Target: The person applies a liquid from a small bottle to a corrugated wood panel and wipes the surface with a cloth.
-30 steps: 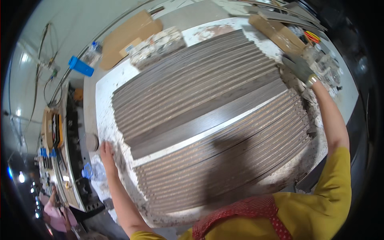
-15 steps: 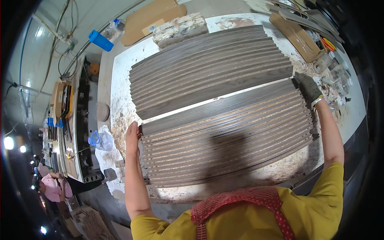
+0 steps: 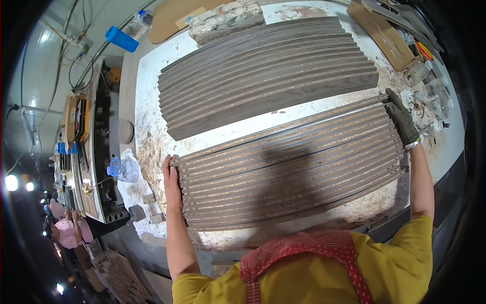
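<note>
A row of long grey-brown wood-grain boards (image 3: 283, 175) stands on edge before me, their narrow raw edges facing up. My bare left hand (image 3: 172, 185) grips the left end of the farthest board, fingers along its end. At the opposite end, my right hand (image 3: 403, 119), in a dark glove, holds the same board's far corner. Behind this row lies a second batch of similar boards (image 3: 253, 66), overlapping like steps with wood-grain faces showing. The palm sides of both hands are hidden.
A stained white worktable (image 3: 152, 116) carries everything. At the back sit a wrapped block (image 3: 225, 23) and a blue bottle (image 3: 121, 39). Clear plastic jars (image 3: 435, 88) and a cardboard box (image 3: 382, 35) line the right. A clear jug (image 3: 121, 169) stands left; a person in pink (image 3: 68, 230) is beyond.
The farthest board of the near row has turned from lying face up to standing on edge between my hands. The gap to the far batch has widened, and the view has shifted slightly.
</note>
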